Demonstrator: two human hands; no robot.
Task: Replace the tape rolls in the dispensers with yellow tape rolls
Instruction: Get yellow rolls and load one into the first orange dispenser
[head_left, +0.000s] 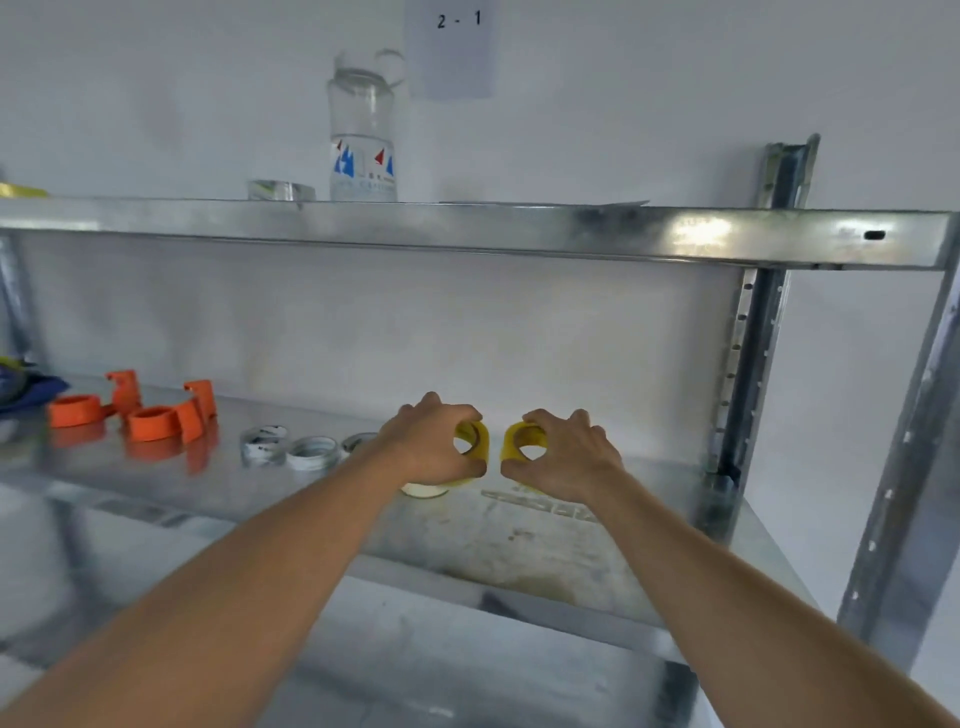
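Note:
My left hand (431, 441) grips a yellow tape roll (479, 441) held on edge above the metal shelf (519, 540). My right hand (566, 452) grips a second yellow tape roll (519, 439) the same way, and the two rolls almost touch. A pale roll (423, 489) lies flat on the shelf just under my left hand. Two orange tape dispensers (78, 409) (166, 418) lie at the shelf's left end. Between them and my hands lie white tape rolls (264, 444) (313, 452), one more partly hidden behind my left forearm.
A clear plastic bottle (362, 140) and a clear tape roll (280, 189) stand on the upper shelf (571, 231). Shelf uprights (748, 364) (909, 467) rise at the right. Blue cloth (26, 389) sits at the far left. A paper label (452, 47) hangs on the wall.

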